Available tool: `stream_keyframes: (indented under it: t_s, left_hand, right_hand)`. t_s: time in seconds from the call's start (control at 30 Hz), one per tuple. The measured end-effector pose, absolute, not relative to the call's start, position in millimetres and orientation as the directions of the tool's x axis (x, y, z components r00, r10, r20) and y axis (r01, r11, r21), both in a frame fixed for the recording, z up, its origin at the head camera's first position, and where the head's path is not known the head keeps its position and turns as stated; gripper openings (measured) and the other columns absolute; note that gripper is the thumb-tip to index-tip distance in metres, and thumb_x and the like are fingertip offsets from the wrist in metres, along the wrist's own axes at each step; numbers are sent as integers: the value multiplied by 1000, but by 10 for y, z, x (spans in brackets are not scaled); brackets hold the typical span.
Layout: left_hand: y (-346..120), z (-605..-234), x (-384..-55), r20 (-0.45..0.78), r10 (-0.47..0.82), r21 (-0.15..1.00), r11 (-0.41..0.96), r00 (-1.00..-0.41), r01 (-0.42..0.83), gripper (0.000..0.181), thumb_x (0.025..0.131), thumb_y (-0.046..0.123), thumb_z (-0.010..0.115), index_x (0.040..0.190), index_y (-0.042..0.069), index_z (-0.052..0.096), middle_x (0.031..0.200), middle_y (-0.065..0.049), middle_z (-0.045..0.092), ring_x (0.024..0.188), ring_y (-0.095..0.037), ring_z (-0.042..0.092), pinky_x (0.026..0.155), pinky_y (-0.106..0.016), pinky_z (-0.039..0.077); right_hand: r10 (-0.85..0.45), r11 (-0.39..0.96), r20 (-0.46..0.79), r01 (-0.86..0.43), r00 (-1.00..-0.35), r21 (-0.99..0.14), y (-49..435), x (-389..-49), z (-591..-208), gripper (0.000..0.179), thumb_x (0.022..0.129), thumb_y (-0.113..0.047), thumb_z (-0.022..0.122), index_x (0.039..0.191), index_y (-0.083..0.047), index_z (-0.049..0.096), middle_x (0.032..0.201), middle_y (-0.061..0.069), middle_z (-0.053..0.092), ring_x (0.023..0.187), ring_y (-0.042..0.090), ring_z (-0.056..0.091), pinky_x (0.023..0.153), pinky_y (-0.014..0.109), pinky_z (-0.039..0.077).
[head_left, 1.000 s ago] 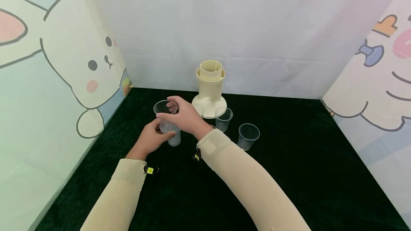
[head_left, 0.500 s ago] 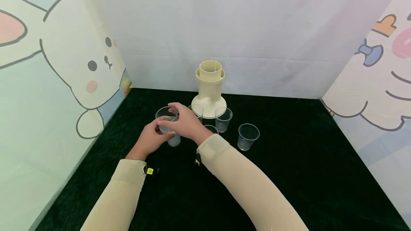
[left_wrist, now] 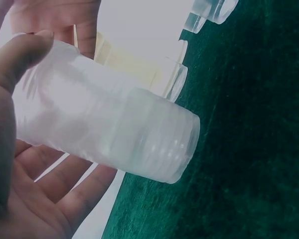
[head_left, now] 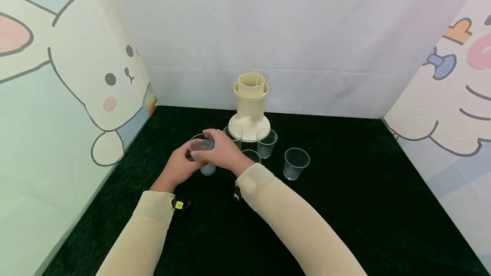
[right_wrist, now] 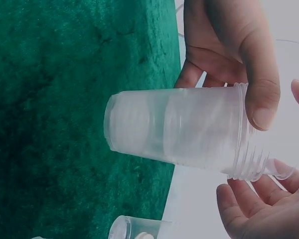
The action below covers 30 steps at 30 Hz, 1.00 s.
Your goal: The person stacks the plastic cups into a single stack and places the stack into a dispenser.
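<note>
My left hand [head_left: 180, 167] grips a stack of clear plastic cups [left_wrist: 124, 114] upright over the cloth. Its thumb lies near the rims, while its fingers wrap the far side. At the top of the stack, my right hand [head_left: 224, 150] holds a clear cup by its rim, with thumb and fingers on opposite sides; this cup sits down inside the stack. In the right wrist view, several rims lie close together, with the fingers [right_wrist: 249, 199] of my right hand beside them. How many cups are nested cannot be told.
A cream two-part cylindrical holder [head_left: 251, 107] with a wide round base stands at the back. In front of it are clear cups, one [head_left: 267, 143] by its base and another [head_left: 296, 164] farther right. Dark green cloth [head_left: 345, 208] covers the table; printed curtains surround it.
My right hand has moved down, lowering its cup into the stack in my left hand. The left hand has stayed almost still.
</note>
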<state>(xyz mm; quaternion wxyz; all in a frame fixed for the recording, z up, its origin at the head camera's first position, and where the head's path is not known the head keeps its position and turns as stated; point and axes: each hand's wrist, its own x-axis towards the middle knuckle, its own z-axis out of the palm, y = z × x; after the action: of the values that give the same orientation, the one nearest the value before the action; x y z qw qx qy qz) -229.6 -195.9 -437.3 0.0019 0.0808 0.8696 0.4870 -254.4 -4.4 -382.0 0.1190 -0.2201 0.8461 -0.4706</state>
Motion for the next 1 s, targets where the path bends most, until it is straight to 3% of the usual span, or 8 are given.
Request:
stream_keyframes:
  t_s: [0.5,1.0]
  left_hand:
    - [-1946,-4387,-2270,98,144,860,485,-985,157,70,87,57,78,144,24,53,138,-5,58,121,-28,60,98,-54,53]
    - [-1922,-4387,-2256,116,131,865,474,-985,165,72,87,54,80,144,20,51,135,-8,58,121,-30,60,102,-54,51]
  right_hand:
    - [-488,469,17,-279,-873,-838,113,-2500,-3696,84,90,-50,78,157,-16,40,154,0,46,137,17,46,108,42,47]
    - [-482,436,63,-302,-874,-848,424,-2378,-3696,80,92,-47,77,158,-20,39,154,-1,47,140,18,45,114,42,40]
